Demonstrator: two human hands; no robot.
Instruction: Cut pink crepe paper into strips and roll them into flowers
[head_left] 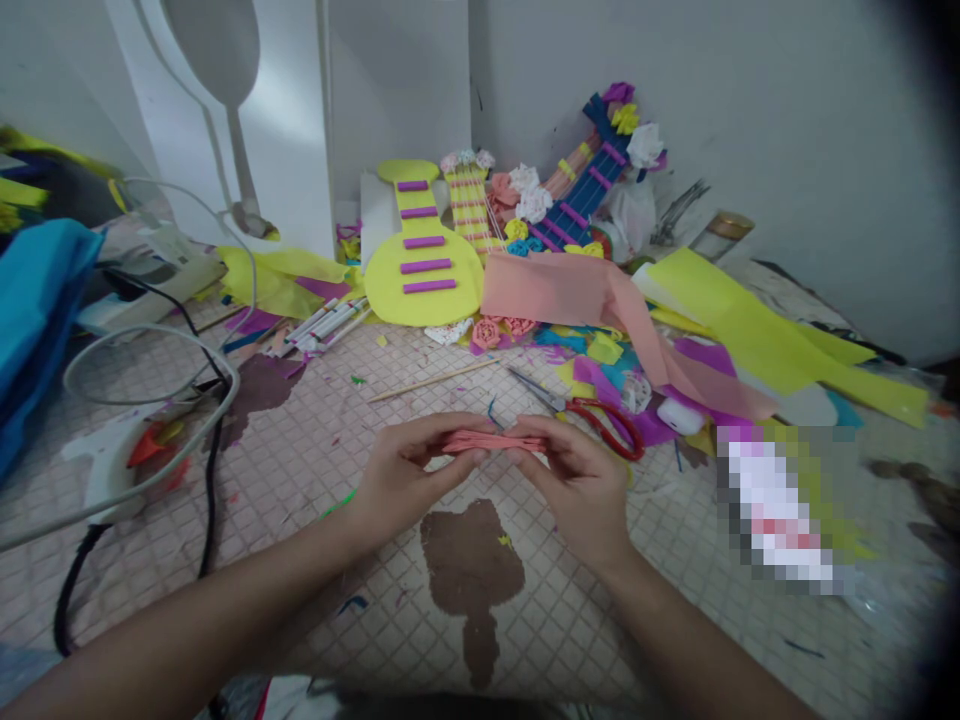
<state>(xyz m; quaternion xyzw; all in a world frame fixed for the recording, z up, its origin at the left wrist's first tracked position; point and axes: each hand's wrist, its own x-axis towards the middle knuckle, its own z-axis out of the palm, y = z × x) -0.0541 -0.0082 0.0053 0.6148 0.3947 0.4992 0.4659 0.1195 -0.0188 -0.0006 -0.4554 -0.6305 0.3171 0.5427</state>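
Between my two hands stretches a narrow, folded strip of coral-pink crepe paper (495, 441), held level above the table. My left hand (420, 470) pinches its left end between thumb and fingers. The right end is gripped the same way by my right hand (577, 480). Just beyond my right hand lie red-handled scissors (611, 425), blades pointing to the upper left. A thin wooden stick (427, 383) rests on the table past my left hand. Farther back, a yellow guitar-shaped cutout (424, 265) with purple bars leans upright.
A white glue gun (105, 460) with looping cables lies at the left. Pink paper (547, 285) and yellow paper sheets (750, 310) spread across the back right. Paper flowers (532, 195) and a blue guitar shape (581, 200) stand against the wall. A white earbud case (681, 414) sits right of the scissors.
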